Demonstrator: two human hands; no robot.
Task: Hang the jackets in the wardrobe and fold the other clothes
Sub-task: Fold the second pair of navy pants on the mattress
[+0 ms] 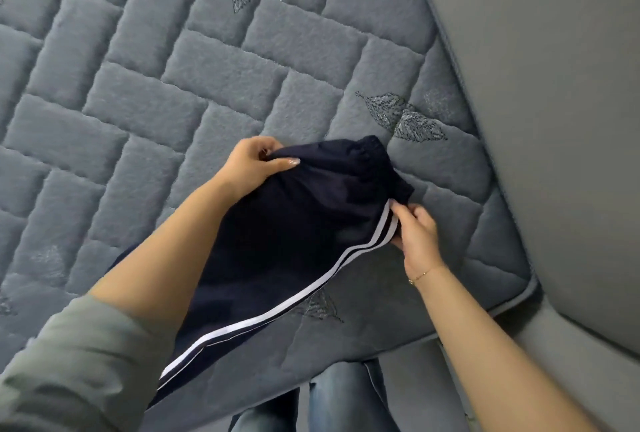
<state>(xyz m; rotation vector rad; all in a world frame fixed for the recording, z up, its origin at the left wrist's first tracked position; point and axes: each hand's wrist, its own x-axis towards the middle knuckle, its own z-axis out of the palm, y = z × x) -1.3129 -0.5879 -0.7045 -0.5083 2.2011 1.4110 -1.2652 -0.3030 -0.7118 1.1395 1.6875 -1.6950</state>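
Both hands pinch the navy track pants (294, 241) at the elastic waist: left hand (247, 163) on the far corner, right hand (414, 232) on the striped side; legs trail toward the person over the quilted bed (173, 85)
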